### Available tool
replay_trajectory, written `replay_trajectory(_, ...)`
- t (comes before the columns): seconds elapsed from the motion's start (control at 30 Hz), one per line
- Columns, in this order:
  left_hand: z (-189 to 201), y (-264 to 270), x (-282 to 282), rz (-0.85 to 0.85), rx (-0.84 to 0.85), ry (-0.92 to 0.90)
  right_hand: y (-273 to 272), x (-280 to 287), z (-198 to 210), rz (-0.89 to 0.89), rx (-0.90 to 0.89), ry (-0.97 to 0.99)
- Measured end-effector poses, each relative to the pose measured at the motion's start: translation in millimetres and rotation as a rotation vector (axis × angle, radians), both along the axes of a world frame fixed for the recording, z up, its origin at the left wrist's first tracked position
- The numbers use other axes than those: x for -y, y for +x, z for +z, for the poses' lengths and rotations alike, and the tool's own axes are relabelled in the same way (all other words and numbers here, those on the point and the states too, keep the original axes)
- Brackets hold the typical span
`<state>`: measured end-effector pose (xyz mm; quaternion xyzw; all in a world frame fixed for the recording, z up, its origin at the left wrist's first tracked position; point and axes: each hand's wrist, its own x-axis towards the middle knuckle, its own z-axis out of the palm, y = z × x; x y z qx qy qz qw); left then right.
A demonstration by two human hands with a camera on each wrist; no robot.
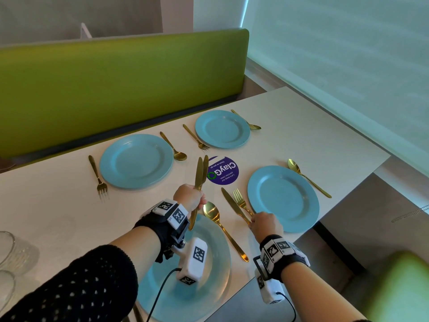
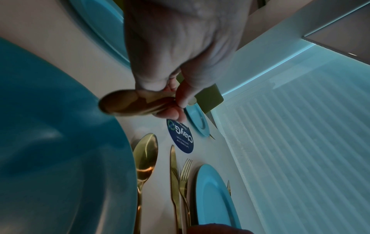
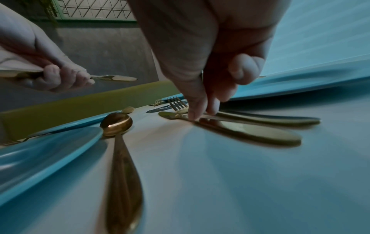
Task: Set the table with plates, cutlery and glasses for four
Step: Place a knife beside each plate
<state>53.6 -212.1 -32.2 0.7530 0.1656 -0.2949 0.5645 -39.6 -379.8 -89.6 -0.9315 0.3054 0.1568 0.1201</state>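
Note:
Four blue plates lie on the white table (image 1: 290,135): far left (image 1: 137,161), far right (image 1: 222,129), near right (image 1: 283,198), and one under my left wrist (image 1: 209,287). My left hand (image 1: 190,196) grips two gold knives (image 1: 200,175) with blades pointing up and away; their handles (image 2: 128,104) show in the left wrist view. My right hand (image 1: 264,225) pinches the handle of a gold knife (image 1: 232,203) that lies flat next to a fork (image 1: 241,201), left of the near right plate. In the right wrist view the fingertips (image 3: 193,118) sit on this knife (image 3: 250,133).
A gold spoon (image 1: 220,226) lies right of the nearest plate. Forks and spoons flank the far plates. A purple round sticker (image 1: 224,170) marks the table's middle. Clear glasses (image 1: 11,252) stand at the left edge. A green bench (image 1: 116,77) runs behind; the table's edge is close on the right.

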Motion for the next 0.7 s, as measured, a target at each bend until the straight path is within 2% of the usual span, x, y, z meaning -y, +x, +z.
replay_trajectory(0.2, -6, 1, 0, 0.01, -0.009, 0.003, 3, -14, 22, 0.131, 0.082, 0.036)
replay_trajectory(0.43, -3, 4, -17, 0.047, 0.023, -0.04, 14, -67, 39, 0.391, 0.126, 0.047)
replay_trajectory(0.7, -1, -3, -58, 0.03, 0.072, -0.132, 17, -118, 56, 0.354, 0.212, 0.104)
